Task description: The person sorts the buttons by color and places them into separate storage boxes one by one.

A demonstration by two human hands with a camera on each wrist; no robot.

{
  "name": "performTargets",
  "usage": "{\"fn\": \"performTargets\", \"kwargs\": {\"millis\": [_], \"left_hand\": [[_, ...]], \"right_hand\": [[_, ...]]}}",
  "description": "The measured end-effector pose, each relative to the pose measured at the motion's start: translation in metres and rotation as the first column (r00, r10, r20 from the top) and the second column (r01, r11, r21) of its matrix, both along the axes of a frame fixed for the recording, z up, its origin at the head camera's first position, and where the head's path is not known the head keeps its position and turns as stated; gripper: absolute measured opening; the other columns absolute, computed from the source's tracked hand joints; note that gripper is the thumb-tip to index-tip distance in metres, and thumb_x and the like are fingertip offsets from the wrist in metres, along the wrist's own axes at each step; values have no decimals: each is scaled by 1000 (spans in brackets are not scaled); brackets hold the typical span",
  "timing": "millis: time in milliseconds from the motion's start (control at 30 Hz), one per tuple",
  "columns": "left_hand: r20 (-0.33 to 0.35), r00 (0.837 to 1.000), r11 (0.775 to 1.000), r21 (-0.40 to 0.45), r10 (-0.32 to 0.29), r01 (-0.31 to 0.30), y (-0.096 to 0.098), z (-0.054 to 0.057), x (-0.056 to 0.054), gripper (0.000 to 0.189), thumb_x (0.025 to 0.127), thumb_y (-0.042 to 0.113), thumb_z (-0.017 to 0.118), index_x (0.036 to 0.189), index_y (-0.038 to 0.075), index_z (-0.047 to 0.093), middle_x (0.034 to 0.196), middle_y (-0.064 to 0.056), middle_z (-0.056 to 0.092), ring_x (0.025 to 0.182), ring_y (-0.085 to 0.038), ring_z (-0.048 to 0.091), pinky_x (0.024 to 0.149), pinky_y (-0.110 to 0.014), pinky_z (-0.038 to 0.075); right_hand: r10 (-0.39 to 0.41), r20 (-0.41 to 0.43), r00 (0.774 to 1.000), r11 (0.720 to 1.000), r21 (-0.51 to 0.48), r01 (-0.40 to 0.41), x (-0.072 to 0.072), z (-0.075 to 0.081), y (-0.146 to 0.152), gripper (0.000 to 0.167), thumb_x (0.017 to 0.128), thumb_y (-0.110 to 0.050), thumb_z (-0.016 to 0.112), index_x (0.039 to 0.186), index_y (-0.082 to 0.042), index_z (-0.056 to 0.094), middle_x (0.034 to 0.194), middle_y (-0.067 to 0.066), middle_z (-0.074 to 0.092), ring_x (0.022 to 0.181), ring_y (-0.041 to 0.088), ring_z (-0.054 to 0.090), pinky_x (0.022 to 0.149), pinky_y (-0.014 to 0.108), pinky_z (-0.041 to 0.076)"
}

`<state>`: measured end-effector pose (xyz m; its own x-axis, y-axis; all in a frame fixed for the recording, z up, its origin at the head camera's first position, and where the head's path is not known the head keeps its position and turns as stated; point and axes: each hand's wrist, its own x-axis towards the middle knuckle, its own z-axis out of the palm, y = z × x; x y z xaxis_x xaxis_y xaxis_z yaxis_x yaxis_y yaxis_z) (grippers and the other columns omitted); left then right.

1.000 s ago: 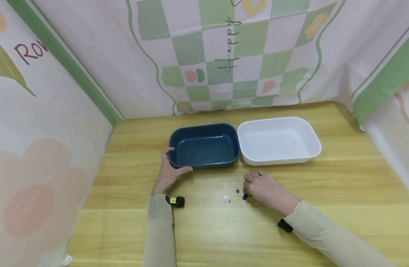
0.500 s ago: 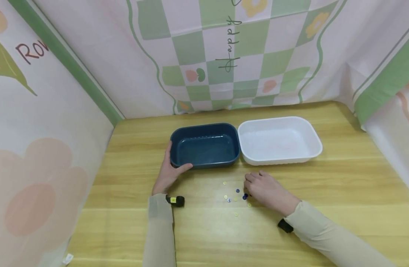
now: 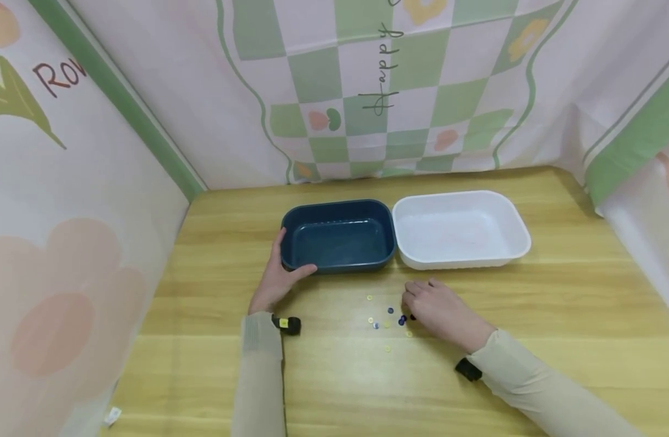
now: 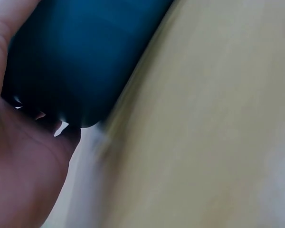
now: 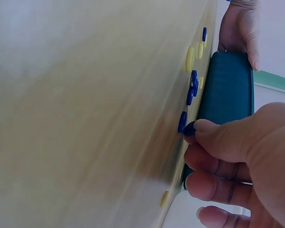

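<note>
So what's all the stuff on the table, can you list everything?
Dark blue plastic tub: one, table middle, left of the white one.
White plastic tub: one, right beside the blue tub.
Small yellow buttons: several, scattered in front of the tubs.
Small dark blue buttons: a few, among the yellow ones.
Wooden table: one, light brown.
Left hand: holds the blue tub's near left corner.
Right hand: pinches a blue button.

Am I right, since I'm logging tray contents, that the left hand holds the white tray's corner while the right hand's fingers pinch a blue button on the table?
Not quite. In the head view the left hand holds the dark blue tray, not the white tray. The rest stands: the right hand pinches a blue button, as the right wrist view shows.
</note>
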<state>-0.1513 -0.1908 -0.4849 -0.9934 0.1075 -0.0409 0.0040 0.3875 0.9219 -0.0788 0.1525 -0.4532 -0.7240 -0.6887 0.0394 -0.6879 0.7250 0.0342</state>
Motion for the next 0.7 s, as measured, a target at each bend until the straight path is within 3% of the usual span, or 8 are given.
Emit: {"fn": "performTargets", "kwargs": {"millis": [200, 300, 367, 467, 600, 700], "left_hand": [[30, 1000, 1000, 7, 6, -6, 1, 3, 0, 109, 70, 56, 81, 151, 50, 8, 161, 10, 7, 146, -26, 11, 113, -57, 19], [44, 999, 1000, 9, 5, -6, 0, 3, 0, 107, 69, 60, 81, 149, 51, 10, 162, 4, 8, 146, -27, 12, 112, -58, 19], [50, 999, 1000, 9, 1, -1, -1, 2, 0, 106, 67, 62, 80, 148, 52, 12, 162, 1, 7, 146, -28, 13, 112, -59, 20], [58, 998, 1000, 15, 0, -1, -1, 2, 1, 105, 68, 62, 80, 147, 54, 12, 162, 0, 7, 146, -29, 13, 111, -60, 20], [59, 998, 1000, 20, -1, 0, 0, 4, 3, 104, 69, 60, 79, 147, 56, 11, 162, 1, 6, 146, -29, 12, 111, -60, 20], [54, 999, 1000, 18, 1, -2, 1, 4, 3, 104, 70, 60, 79, 147, 56, 10, 162, 1, 6, 146, -28, 12, 112, -60, 20]], "right_hand": [[-6, 5, 1000, 1000, -21, 7, 0, 1, 2, 15, 75, -4, 79, 85, -9, 69, 81, 0, 57, 74, 17, 51, 62, 32, 41], [-56, 54, 997, 993, -105, 61, 0, 1, 2, 12, 81, -5, 75, 87, -9, 66, 81, -3, 53, 72, 13, 48, 62, 31, 43], [-93, 101, 991, 973, -200, 112, 1, 4, 0, 8, 87, -8, 70, 91, -10, 65, 84, -4, 51, 69, 9, 48, 61, 28, 45], [-137, 204, 969, 897, -391, 209, 2, 9, -3, 2, 95, -11, 62, 97, -11, 63, 87, -6, 51, 67, 4, 47, 59, 23, 47], [-145, 369, 918, 725, -592, 353, -1, 17, -6, 7, 99, -12, 58, 99, -10, 65, 82, -2, 56, 68, 9, 50, 56, 23, 46], [-146, 469, 871, 615, -647, 451, -5, 21, -7, 13, 100, -16, 56, 100, -7, 66, 78, 2, 56, 66, 14, 49, 53, 25, 43]]}}
